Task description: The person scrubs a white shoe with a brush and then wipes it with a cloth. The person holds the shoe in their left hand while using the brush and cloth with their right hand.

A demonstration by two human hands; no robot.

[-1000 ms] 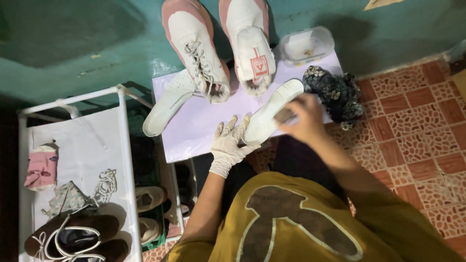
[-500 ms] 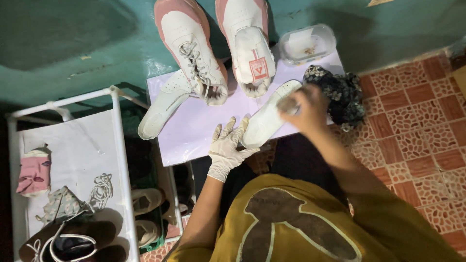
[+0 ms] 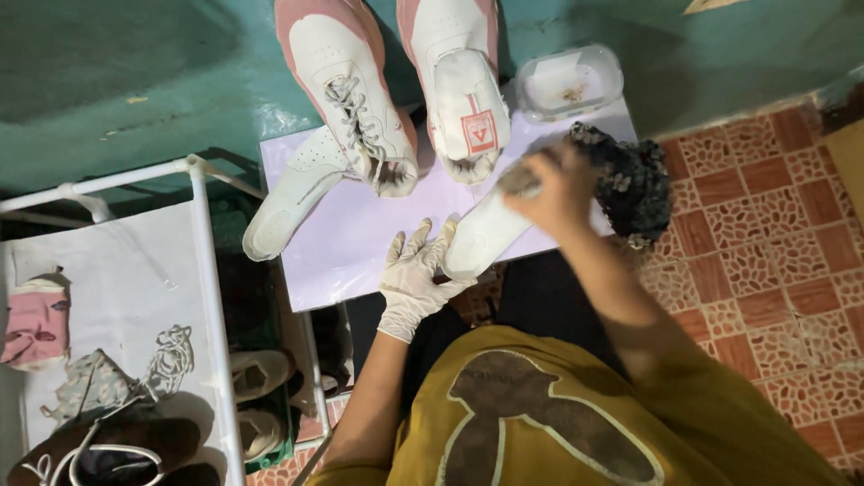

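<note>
Now the right hand (image 3: pixel 556 187) sits farther up the white insole (image 3: pixel 481 236) than it did a second ago, near the end toward the shoes, its fingers curled down around something small and greyish that it presses onto the insole; what that thing is I cannot tell. The left hand (image 3: pixel 416 277), in a pale glove, stays at the lower end of the insole with fingers spread, steadying its edge on the lilac board (image 3: pixel 346 243). The view has shifted a little too, so the white rack (image 3: pixel 202 270) at the left stands closer to the frame's edge than before.

A second insole (image 3: pixel 292 193) lies across the board's left corner, partly off it. Two pink-and-white sneakers (image 3: pixel 355 99) stand at the top of the board, toes away from the person; the right-hand one shows a square pink label with a triangle on its tongue (image 3: pixel 479 132). A clear plastic tub (image 3: pixel 569 83) with brownish residue sits just right of them. A dark patterned cloth (image 3: pixel 634 184) lies bunched beside the right hand, at the board's right edge. On the rack's white top rest a pink pouch (image 3: pixel 34 322), loose laces (image 3: pixel 166 353) and dark shoes (image 3: pixel 99 450).
</note>
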